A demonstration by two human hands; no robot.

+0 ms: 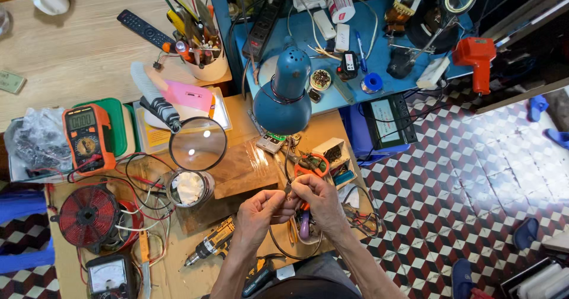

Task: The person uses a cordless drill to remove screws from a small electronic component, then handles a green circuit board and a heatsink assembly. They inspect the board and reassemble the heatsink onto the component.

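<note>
I see my left hand (261,207) and right hand (317,195) pinching a small part (288,189) together above the cluttered table (237,171), mid-adjustment; steady fingers seem needed next.

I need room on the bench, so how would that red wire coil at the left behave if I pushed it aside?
The red wire coil looks densely wound, so probably heavy for its size and stiff. It lies flat, so it should slide, not roll. Loose red and white wires trail from it and may snag the magnifying glass.
</note>
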